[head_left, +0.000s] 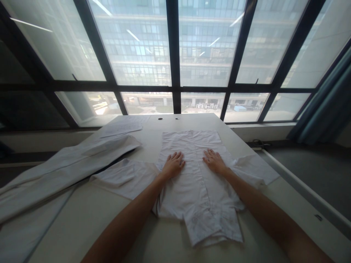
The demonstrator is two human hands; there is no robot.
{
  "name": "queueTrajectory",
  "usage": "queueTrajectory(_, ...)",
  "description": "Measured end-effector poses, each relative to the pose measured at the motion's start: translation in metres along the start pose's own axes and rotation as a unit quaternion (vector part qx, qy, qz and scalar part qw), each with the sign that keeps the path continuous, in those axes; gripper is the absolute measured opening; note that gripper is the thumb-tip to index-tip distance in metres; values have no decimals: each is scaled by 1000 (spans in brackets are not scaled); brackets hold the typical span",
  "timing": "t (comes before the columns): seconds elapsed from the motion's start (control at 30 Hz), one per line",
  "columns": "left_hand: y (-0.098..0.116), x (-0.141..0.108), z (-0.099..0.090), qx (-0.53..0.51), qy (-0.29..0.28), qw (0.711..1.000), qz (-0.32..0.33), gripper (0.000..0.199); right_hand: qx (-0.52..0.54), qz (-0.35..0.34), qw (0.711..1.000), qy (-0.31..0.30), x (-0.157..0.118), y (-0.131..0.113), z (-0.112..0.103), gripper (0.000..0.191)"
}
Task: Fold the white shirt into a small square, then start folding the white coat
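Observation:
A white short-sleeved garment (192,190) lies spread on the white table (153,128), its sleeves out to the left and right and its collar-like end toward me. My left hand (173,165) rests flat on the garment's left half, fingers slightly spread. On the right half lies my right hand (214,161), also flat with its fingers apart. Neither hand grips the cloth. Small wrinkles run through the fabric, and a front seam or placket passes between the hands.
Long folded white cloth (74,164) lies along the table's left side, with a thin white sheet (123,126) beyond it. Large windows (148,44) stand behind the table. A blue curtain (323,106) hangs at the right.

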State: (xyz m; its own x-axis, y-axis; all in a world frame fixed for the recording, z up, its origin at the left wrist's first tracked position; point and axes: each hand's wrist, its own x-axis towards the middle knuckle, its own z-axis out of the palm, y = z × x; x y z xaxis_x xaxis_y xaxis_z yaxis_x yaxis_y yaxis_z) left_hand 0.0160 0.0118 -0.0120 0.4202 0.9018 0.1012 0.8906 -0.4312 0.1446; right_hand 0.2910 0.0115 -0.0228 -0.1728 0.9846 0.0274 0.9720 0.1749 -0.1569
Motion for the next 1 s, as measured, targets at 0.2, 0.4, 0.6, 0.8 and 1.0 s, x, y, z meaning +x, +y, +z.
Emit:
queueTrajectory(0.2, 6, -3, 0, 0, 65, 998, 25, 50, -2, 16, 1000, 25, 1, 1, 4, 61)
queueTrajectory(0.4, 5, -9, -8, -21, 29, 998, 43, 53, 2, 4, 999, 33, -9, -6, -9, 59)
queueTrajectory(0.6, -3, -45, -15, 10, -15, 996, 86, 58, 33, -77, 996, 29, -42, -6, -14, 60)
queueTrajectory(0.8, 10, -83, -10, 30, -35, 996, 70, 58, 30, -91, 995, 12, -80, -4, -6, 61)
queueTrajectory(1.0, 25, -121, -8, 21, -50, 996, 69, 58, 34, -92, 995, 5, -118, -6, 1, 61)
